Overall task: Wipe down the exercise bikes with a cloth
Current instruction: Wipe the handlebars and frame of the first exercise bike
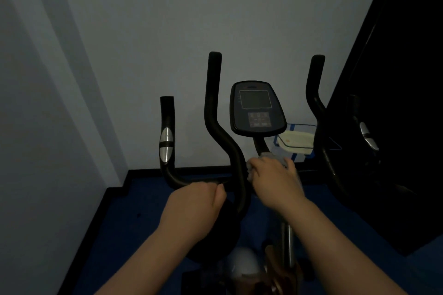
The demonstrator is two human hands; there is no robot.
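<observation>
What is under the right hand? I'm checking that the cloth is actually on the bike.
A pale cloth bunched under the right hand, pressed where the handlebar meets the console stem. Only its edges show; the hand covers the rest and the bar beneath.
</observation>
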